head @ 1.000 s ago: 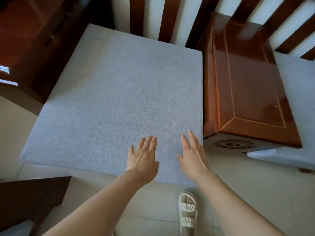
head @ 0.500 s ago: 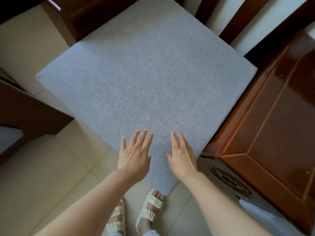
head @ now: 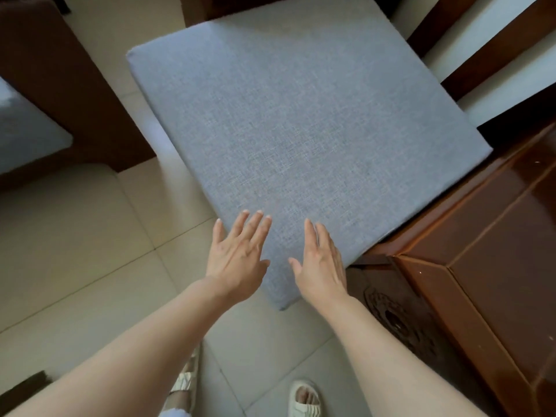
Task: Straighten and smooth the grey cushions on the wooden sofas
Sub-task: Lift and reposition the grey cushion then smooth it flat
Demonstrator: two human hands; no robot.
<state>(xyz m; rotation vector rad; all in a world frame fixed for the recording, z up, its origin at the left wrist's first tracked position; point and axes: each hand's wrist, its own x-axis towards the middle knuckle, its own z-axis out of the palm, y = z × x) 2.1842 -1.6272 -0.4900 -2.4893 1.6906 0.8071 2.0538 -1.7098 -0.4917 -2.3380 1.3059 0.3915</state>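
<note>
Nearest you, pale sandals [head: 304,398] stand on the tiled floor [head: 75,251]. Your left hand [head: 237,257] and right hand [head: 320,266] lie flat, fingers straight, gripping nothing, on the near corner of the grey cushion [head: 301,115] (no label or writing shows). Beside it sits a glossy wooden armrest table [head: 496,251]; slats [head: 487,46] stand beyond.

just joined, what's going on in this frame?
A person is standing over a grey cushion on a wooden sofa, both hands flat with fingers straight near its front corner. The left hand and right hand rest on the fabric and grip nothing. The cushion's top looks flat, with no wrinkles showing.
</note>
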